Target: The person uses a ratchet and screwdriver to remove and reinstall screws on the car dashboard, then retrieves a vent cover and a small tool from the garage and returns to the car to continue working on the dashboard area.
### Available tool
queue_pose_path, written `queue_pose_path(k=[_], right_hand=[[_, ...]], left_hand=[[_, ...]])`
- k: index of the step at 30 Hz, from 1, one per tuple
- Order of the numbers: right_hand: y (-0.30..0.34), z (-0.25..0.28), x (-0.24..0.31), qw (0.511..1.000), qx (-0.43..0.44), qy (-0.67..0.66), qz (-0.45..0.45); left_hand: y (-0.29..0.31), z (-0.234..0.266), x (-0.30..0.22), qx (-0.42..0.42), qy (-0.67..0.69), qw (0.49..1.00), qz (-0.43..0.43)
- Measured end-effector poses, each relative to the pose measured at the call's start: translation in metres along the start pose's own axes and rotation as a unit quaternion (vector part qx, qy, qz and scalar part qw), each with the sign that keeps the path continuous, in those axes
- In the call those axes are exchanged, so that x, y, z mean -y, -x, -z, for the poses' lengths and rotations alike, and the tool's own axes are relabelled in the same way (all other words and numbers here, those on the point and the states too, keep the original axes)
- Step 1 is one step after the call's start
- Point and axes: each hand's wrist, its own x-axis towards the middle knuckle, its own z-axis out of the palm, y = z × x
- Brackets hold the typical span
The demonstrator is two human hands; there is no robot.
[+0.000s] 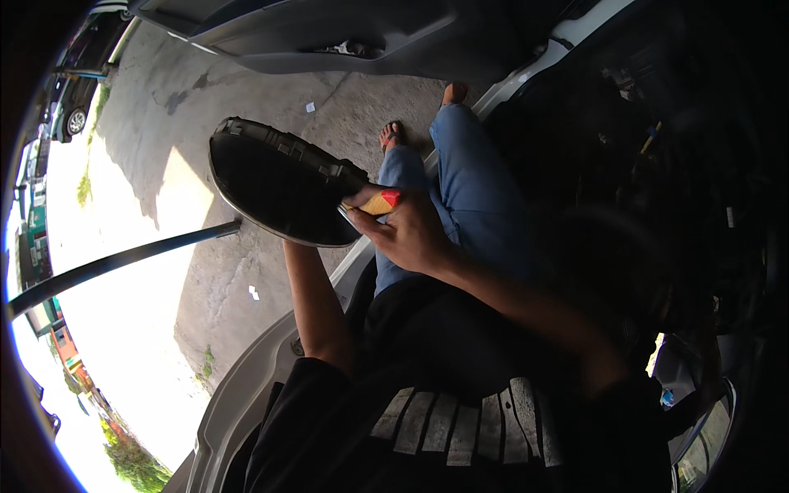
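Note:
A dark, rounded car part [275, 181], which looks like an instrument cluster with clips along its upper edge, is held up over my lap at the open doorway. My left forearm [314, 296] rises to its underside. The left hand is hidden behind the part, which rests on or in it. My right hand [415, 234] is closed around a small hand tool with a yellow and red handle [376, 203]. The tool's thin pale end meets the part's right edge. Its exact kind cannot be made out.
I sit sideways in a car, legs [468, 172] out over the concrete ground [246, 279]. The open door [345, 41] spans the top, and the pale door sill [246, 382] runs beside me. A dark pole [123, 263] crosses at left. The shadowed cabin lies at right.

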Motion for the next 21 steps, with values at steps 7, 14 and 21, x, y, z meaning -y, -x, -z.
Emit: queue_pose_path(k=[7, 14, 21], right_hand=[[-0.011, -0.007, 0.026, 0.987, -0.064, -0.104, 0.100], [-0.001, -0.016, 0.016, 0.978, -0.028, -0.088, 0.185], [0.020, 0.022, -0.007, 0.978, -0.144, 0.055, 0.144]], left_hand=[[0.000, -0.001, 0.000, -0.004, -0.004, 1.000, -0.002], [0.004, 0.001, 0.000, -0.005, 0.001, 1.000, -0.005], [0.005, 0.001, -0.003, -0.004, 0.011, 1.000, -0.014]])
